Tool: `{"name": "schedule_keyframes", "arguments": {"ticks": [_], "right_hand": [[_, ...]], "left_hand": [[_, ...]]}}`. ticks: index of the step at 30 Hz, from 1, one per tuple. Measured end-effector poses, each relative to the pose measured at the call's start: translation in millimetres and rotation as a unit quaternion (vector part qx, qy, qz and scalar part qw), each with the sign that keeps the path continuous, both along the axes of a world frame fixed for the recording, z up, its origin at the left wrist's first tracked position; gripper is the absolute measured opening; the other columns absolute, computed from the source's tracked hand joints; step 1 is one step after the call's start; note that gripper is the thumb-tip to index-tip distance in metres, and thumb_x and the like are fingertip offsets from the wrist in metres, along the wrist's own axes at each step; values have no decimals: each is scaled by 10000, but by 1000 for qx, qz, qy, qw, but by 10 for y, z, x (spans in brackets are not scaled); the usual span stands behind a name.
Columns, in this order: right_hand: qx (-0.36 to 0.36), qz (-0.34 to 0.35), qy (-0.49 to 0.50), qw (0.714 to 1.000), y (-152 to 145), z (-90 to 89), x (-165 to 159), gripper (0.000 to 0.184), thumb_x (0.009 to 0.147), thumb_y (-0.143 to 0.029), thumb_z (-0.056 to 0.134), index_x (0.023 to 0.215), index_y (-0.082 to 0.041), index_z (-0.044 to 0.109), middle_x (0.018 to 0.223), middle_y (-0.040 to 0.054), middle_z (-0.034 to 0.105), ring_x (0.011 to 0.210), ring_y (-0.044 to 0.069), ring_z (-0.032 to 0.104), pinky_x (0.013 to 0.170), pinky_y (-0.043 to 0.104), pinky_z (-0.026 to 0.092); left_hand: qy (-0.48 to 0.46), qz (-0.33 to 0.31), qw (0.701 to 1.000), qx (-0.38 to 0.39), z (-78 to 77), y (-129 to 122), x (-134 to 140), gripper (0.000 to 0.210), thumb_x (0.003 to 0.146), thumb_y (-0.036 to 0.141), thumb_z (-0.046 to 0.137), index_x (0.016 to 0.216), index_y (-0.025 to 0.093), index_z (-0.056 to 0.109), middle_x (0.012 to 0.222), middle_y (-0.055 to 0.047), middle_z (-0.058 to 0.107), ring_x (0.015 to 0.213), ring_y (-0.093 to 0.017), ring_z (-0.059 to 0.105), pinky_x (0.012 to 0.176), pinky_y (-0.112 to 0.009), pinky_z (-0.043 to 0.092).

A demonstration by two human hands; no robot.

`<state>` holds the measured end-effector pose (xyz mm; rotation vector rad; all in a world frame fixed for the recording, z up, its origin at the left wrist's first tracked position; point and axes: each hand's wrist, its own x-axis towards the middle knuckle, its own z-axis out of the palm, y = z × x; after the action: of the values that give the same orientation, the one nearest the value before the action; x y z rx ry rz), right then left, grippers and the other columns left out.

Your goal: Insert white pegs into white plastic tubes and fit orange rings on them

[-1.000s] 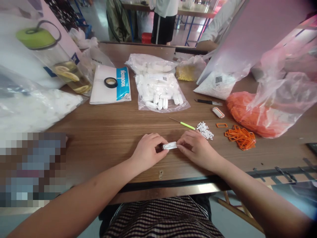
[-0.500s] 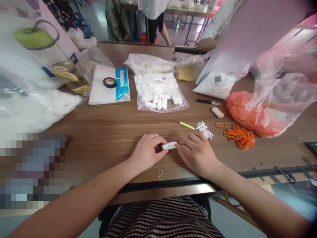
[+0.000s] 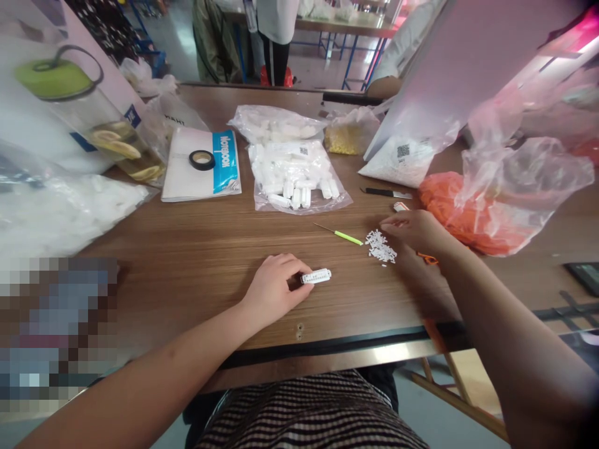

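Note:
My left hand [image 3: 278,284] pinches one end of a small white plastic connector housing [image 3: 317,276], which shows rows of tiny holes, just above the wooden table. To the right, my right hand [image 3: 414,227] reaches over the table between a pile of small white plastic pieces [image 3: 380,248] and the orange bag. Its fingers are bunched and blurred, and what they hold, if anything, is hidden. Below that wrist, part of the loose orange rectangular frames [image 3: 427,258] shows. Just beyond the hand lies a white-and-orange block [image 3: 400,206]. A green-handled needle tool [image 3: 347,237] rests left of the white pile.
A clear bag of white housings [image 3: 299,165] lies at the back, beside a notebook [image 3: 185,178] with a black tape roll [image 3: 202,160]. A dark-handled knife [image 3: 381,193] and a bag of orange parts [image 3: 491,218] are on the right. A green-lidded bottle [image 3: 112,137] leans left.
My right hand has left the white connector housing and moved right and away from me, over the orange frames. My left hand keeps hold of the housing.

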<state>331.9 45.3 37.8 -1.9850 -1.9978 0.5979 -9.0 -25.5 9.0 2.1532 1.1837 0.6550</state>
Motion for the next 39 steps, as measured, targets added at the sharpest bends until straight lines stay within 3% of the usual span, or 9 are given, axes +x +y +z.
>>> {"name": "schedule_keyframes", "arguments": {"ticks": [2, 7, 17, 25, 30, 34, 39], "right_hand": [[-32, 3, 10, 999, 94, -44, 92, 427, 845, -445, 582, 948, -80, 779, 854, 109, 751, 776, 173, 652, 705, 300, 441], [-30, -1, -17, 999, 179, -118, 78, 262, 764, -377, 703, 859, -151, 796, 767, 51, 748, 712, 164, 628, 683, 275, 452], [-7, 35, -92, 995, 153, -2, -75, 155, 766, -246, 665, 787, -138, 774, 769, 93, 721, 724, 184, 595, 721, 316, 396], [-27, -11, -43, 999, 81, -94, -92, 174, 789, -281, 637, 776, -147, 747, 707, 60, 710, 645, 163, 602, 619, 288, 433], [28, -28, -10, 999, 23, -64, -167, 149, 761, -319, 652, 726, -189, 716, 650, 23, 679, 598, 166, 592, 593, 297, 446], [62, 45, 43, 996, -241, 52, -489, 161, 813, -334, 624, 771, -196, 694, 726, 20, 691, 644, 155, 601, 631, 287, 449], [-17, 174, 137, 975, -619, 118, -981, 151, 892, -315, 573, 824, -203, 648, 755, -2, 664, 667, 134, 582, 632, 269, 440]], "left_hand": [[0, -2, 1000, 1, -11, 1, -2, 71, 825, 223, 688, 894, 236, 679, 864, 4, 677, 808, -187, 594, 785, -371, 410], [-3, 1, 1000, 5, -21, -2, -5, 85, 817, 214, 699, 896, 235, 677, 871, 9, 681, 810, -180, 597, 795, -364, 409], [-12, 4, 1000, 6, -6, -5, -3, 69, 811, 206, 698, 871, 231, 676, 852, 10, 679, 794, -178, 598, 789, -364, 405], [-15, 3, 1000, 13, -22, -2, 4, 75, 801, 202, 714, 861, 223, 675, 842, 10, 675, 788, -177, 597, 779, -356, 401], [-18, 4, 1000, 15, -41, -4, 0, 88, 800, 213, 722, 876, 229, 679, 858, 13, 679, 786, -173, 595, 772, -354, 400], [-19, 7, 1000, 16, -38, -10, 2, 94, 794, 204, 724, 871, 230, 677, 854, 19, 683, 776, -169, 593, 768, -351, 398], [-11, 3, 1000, 16, -25, -8, 1, 76, 811, 214, 712, 877, 235, 682, 839, 16, 676, 785, -172, 594, 776, -354, 400]]}}
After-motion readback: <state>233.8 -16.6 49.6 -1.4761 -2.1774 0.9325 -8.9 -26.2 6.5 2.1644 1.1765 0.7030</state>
